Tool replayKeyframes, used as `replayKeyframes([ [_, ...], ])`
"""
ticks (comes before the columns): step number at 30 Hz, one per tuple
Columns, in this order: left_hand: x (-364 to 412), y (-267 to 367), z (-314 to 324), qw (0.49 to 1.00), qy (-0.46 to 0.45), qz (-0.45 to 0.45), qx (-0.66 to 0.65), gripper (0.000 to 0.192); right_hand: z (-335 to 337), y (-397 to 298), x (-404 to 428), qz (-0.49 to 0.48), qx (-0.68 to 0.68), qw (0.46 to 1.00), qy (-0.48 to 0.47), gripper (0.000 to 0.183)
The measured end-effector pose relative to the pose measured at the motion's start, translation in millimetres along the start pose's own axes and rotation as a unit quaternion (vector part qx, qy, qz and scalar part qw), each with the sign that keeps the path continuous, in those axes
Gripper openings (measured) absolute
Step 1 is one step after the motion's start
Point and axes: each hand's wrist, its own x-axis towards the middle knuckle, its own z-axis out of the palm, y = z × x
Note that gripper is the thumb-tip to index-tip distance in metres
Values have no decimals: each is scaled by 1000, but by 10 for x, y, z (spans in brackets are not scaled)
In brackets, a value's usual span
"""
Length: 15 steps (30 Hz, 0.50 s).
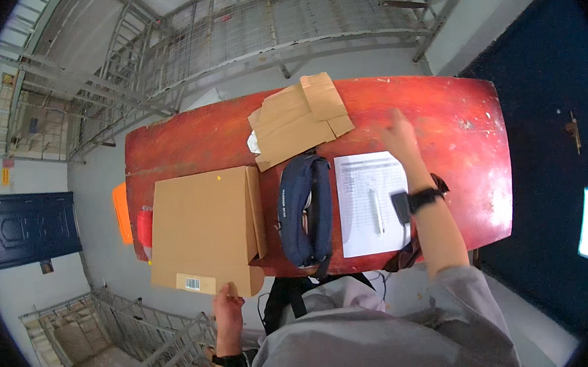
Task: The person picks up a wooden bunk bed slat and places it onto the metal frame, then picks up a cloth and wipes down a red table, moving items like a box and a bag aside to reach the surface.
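Observation:
A flat cardboard box [200, 220] with a barcode label lies on the left of the red wooden table [460, 169], its near edge jutting past the table. My left hand [227, 304] grips that near edge, thumb on top and other fingers hidden below. Beyond a printed sheet of paper [356, 209], my right hand [401, 135] hovers over the table, slightly blurred, with one finger stretched forward and nothing visible in it. A white pen [377, 212] rests on the sheet. Between box and paper sits a dark blue zipped pouch [291, 212], its top gaping.
Torn cardboard pieces [299, 117] lie at the table's far side. A red object [146, 228] stands by the box's left edge, and an orange item [122, 214] is beyond the table. Dark brown material [405, 256] lies under my right forearm. Metal bed frames [270, 28] line the far wall.

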Motion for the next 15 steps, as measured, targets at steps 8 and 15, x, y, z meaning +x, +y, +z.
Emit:
replayKeyframes([
  [8, -145, -254, 149, 998, -43, -53, 0, 20, 1225, -545, 688, 124, -111, 977, -131, 87],
  [15, -114, -382, 73, 996, -78, -41, -19, 18, 1139, -127, 798, 186, 377, 859, -292, 50],
])
